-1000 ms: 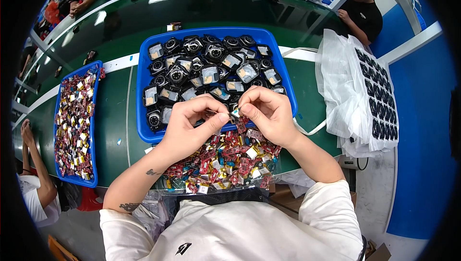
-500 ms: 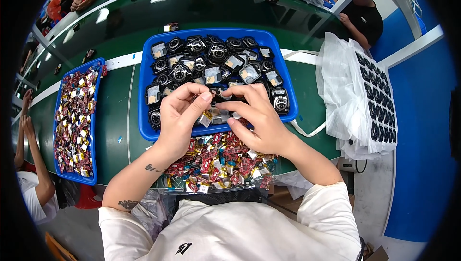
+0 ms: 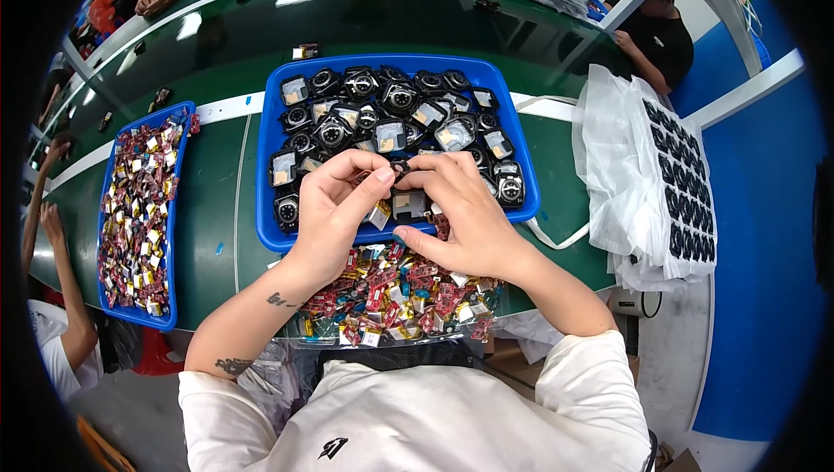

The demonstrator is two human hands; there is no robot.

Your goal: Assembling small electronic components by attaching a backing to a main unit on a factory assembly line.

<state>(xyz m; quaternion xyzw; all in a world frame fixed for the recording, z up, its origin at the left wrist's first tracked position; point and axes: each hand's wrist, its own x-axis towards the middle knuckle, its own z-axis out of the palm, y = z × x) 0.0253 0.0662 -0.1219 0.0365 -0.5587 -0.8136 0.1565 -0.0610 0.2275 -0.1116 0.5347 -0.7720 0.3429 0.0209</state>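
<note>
Over the near part of a blue tray (image 3: 528, 168) full of black watch cases (image 3: 333, 132), my two hands meet fingertip to fingertip. My left hand (image 3: 337, 207) is closed in a pinch of thumb and forefinger. Just under its fingertips shows a small white-and-yellow battery (image 3: 379, 215). My right hand (image 3: 456, 211) has its forefinger and middle finger bent against a small dark part (image 3: 400, 168) between the hands, its thumb held lower and apart. The fingers hide most of this part. Nearer me lies a heap of red circuit boards with batteries (image 3: 382, 298).
Another blue tray (image 3: 172, 237) of red boards and batteries stands at the left. On the right lie stacked white sheets (image 3: 612, 177) beside rows of black parts (image 3: 686, 181). Co-workers sit at the far side and left of the green table (image 3: 217, 211).
My right thumb has moved down and left, and the right fingers have come closer to my left fingertips. The view has shifted slightly, and the dark part shows more plainly.
</note>
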